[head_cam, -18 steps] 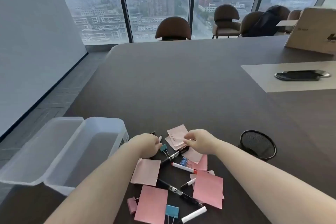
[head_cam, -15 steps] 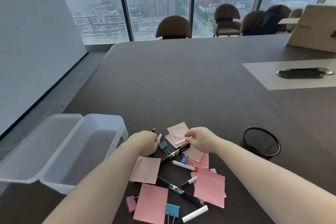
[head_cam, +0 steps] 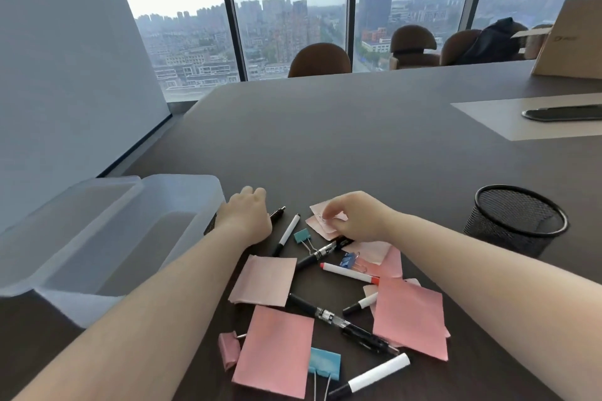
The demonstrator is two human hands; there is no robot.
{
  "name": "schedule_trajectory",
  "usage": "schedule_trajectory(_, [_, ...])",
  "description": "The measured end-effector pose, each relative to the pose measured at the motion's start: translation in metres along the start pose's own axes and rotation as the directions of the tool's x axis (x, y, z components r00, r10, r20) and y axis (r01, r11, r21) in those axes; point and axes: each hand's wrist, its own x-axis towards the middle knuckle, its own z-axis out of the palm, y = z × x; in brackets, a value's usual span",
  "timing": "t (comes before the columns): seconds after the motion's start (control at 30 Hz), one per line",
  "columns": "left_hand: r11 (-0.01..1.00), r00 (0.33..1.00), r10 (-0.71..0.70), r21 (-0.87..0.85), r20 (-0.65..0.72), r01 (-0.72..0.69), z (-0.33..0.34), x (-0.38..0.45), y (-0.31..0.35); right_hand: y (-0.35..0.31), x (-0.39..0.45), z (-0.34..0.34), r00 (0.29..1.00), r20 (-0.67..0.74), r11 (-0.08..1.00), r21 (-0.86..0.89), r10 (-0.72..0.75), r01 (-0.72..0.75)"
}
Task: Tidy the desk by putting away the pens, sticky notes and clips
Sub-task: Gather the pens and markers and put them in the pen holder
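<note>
Dark desk before tall windows; chairs beyond. Landmark: mesh cup. Left of it lie pink sticky notes, pens and clips. Right hand pinches a small note. Left hand curled; what it holds, cannot tell. Clear bin far left, its lid edge cut off.

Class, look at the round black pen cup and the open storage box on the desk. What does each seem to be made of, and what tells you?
Pen cup: probably metal mesh with a matte black finish; its wall is a fine grid you can partly see through.
Storage box: looks like frosted, translucent plastic; the dark desk shows dimly through its smooth, cloudy walls.
</note>
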Motion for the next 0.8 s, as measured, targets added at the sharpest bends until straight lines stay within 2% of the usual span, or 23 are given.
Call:
schedule_trajectory(0.1, [1.0, 1.0, -0.019, -0.022, -0.015, 0.018, 0.006, -0.005, -0.002, -0.006, -0.012, 0.004, 0.999, -0.041, 1.0, 0.0, -0.028, 0.028])
schedule_trajectory(0.2, [1.0, 1.0, 0.006, 0.015, -0.009, -0.006, 0.008, -0.014, -0.004, -0.013, -0.029, 0.001, 0.999, -0.019, 0.999, -0.013, -0.051, 0.051])
schedule_trajectory(0.43, [0.999, 0.999, 0.025, -0.04, 0.027, -0.024, 0.007, -0.029, 0.01, -0.03, -0.044, -0.005, 0.993, 0.111, 0.963, -0.258, -0.048, 0.075])
schedule_trajectory(0.63, [0.969, 0.996, -0.074, -0.233, 0.051, 0.084, -0.002, -0.029, 0.019, -0.043, -0.036, -0.002, 0.966, 0.25, 0.92, -0.36, -0.063, 0.153])
schedule_trajectory(0.73, [0.936, 0.993, -0.066, -0.338, 0.093, 0.094, -0.001, -0.028, 0.023, -0.048, -0.033, 0.0, 0.972, 0.216, 0.874, -0.451, -0.091, 0.181])
schedule_trajectory(0.8, [0.944, 0.994, -0.014, -0.325, 0.111, 0.05, 0.0, -0.029, 0.025, -0.051, -0.033, 0.001, 0.975, 0.188, 0.837, -0.511, -0.116, 0.198])
